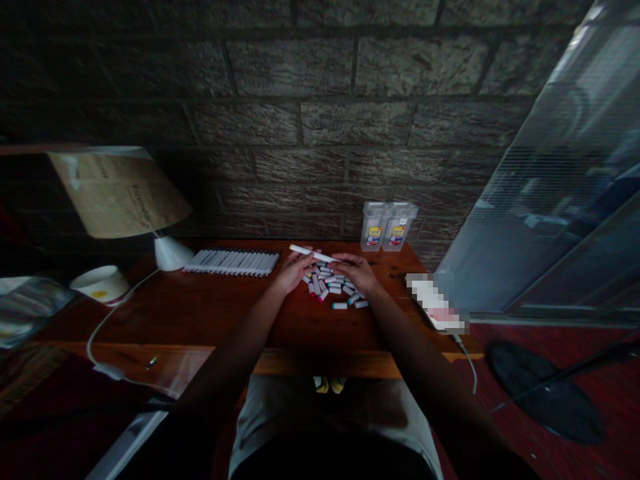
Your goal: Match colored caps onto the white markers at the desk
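A white marker (pixel 314 253) with a yellow left end lies slantwise across my two hands, raised over the table. My left hand (pixel 295 272) has its fingers closed round the middle of the marker. At the marker's right end, my right hand (pixel 359 272) pinches with thumb and fingers. Below and between the hands is a loose pile of marker caps (pixel 334 281), white with coloured ends in pink, teal, yellow and purple. A few caps lie apart at the near side of the pile. Farther left, a row of white markers (pixel 233 262) lies side by side on the table.
Two clear plastic cases (pixel 389 227) stand against the stone wall. To the left are a lamp (pixel 173 253), its cord and a paper cup (pixel 101 285). A blurred-out phone-like device (pixel 437 305) with a cable lies at the right edge of the wooden table (pixel 310 333).
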The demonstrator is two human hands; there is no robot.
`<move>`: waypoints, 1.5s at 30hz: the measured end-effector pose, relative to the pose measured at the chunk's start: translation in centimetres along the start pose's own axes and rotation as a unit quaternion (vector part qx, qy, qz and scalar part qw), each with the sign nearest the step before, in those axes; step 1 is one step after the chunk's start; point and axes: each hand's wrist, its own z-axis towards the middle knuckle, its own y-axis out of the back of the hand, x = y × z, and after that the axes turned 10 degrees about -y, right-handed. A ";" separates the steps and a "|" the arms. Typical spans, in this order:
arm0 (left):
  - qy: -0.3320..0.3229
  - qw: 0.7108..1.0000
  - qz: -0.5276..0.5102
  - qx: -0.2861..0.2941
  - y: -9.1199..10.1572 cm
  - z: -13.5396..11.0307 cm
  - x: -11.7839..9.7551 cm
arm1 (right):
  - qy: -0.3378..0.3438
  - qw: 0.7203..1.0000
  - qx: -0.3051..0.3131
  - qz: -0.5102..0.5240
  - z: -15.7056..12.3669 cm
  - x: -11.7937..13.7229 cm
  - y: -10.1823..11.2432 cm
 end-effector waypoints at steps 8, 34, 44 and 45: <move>0.021 0.999 0.013 0.042 -0.5 -0.5 0.0 | 0.018 0.997 0.016 -0.069 -0.9 0.7 -0.6; 0.020 0.997 0.045 0.057 -0.1 0.0 -0.1 | 0.171 0.926 -0.007 -0.338 -0.6 -0.2 -0.1; 0.013 0.995 0.064 0.072 -0.4 -0.2 -0.2 | 0.229 0.891 0.045 -0.389 -1.0 -0.3 -0.7; 0.005 0.995 0.068 0.066 -0.4 -0.2 -0.1 | 0.233 0.891 0.042 -0.388 -1.1 -0.3 -0.7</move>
